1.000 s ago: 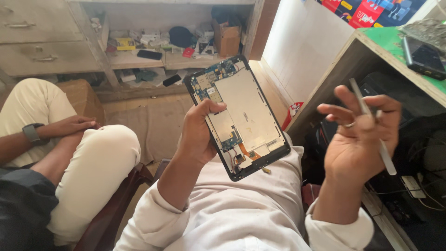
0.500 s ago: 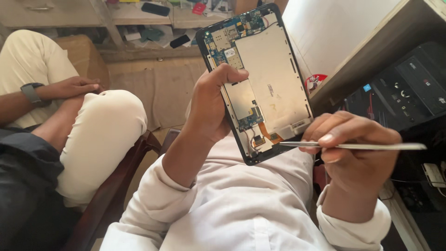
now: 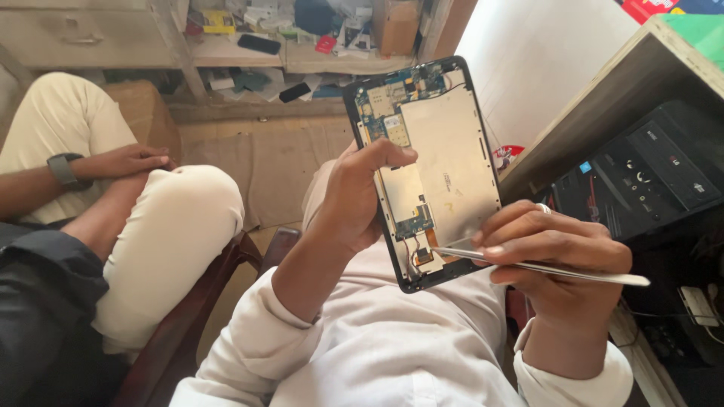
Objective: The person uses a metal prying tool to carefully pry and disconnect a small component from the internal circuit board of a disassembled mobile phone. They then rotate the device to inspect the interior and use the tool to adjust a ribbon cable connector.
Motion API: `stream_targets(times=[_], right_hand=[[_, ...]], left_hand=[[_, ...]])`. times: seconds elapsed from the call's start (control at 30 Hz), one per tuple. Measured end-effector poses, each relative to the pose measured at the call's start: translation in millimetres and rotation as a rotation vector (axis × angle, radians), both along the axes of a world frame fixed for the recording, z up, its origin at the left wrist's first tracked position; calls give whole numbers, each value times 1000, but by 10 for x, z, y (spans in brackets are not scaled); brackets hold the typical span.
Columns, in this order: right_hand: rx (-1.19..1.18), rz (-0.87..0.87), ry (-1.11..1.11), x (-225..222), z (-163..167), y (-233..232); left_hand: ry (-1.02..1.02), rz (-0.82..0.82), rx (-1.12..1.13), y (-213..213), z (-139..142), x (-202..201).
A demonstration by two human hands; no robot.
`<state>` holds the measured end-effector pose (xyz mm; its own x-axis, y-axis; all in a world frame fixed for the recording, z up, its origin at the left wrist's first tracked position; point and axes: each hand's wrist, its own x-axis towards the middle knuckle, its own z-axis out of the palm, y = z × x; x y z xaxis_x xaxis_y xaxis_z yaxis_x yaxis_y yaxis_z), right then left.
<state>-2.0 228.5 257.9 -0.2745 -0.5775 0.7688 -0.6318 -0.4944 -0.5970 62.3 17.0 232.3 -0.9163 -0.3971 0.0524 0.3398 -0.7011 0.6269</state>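
The opened tablet (image 3: pixel 430 166) is held up by the left hand (image 3: pixel 354 200), grip wrapped round its edge. Metal tweezers (image 3: pixel 543 267) are pinched in the right hand (image 3: pixel 554 256), tips set at the bottom connector.

right hand (image 3: pixel 554 260) lowered, tweezers (image 3: pixel 528 264) now at opened tablet (image 3: pixel 430 166)

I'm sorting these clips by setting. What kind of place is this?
Probably a small electronics repair shop. The left hand holds an opened tablet with bare circuit boards, the right hand works tweezers at it, and cluttered shelves hold parts.
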Motion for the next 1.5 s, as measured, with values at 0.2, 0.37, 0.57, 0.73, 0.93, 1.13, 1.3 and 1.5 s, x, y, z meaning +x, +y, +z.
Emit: stream_targets(times=[0.2, 0.37, 0.57, 0.73, 0.93, 1.13, 1.3, 1.5], right_hand=[[64, -153, 246, 50, 38, -107], [75, -187, 288, 63, 25, -162], [74, -169, 246, 30, -12, -154], [96, -167, 235, 15, -4, -122], [87, -147, 219, -1, -5, -130], [-91, 11, 27, -58, -81, -103], [2, 90, -77, -176, -77, 125], [-19, 157, -192, -201, -166, 174]], left_hand=[[15, 0, 4, 32, -51, -11], [37, -2, -21, 49, -89, -24], [42, 13, -6, 53, -81, -32], [29, 12, -1, 69, -60, -47], [72, -6, -7, 66, -61, -54], [19, 22, 7, 36, -33, -35], [22, 40, -18, -8, -12, 2], [32, 52, -12, -32, -14, 15]])
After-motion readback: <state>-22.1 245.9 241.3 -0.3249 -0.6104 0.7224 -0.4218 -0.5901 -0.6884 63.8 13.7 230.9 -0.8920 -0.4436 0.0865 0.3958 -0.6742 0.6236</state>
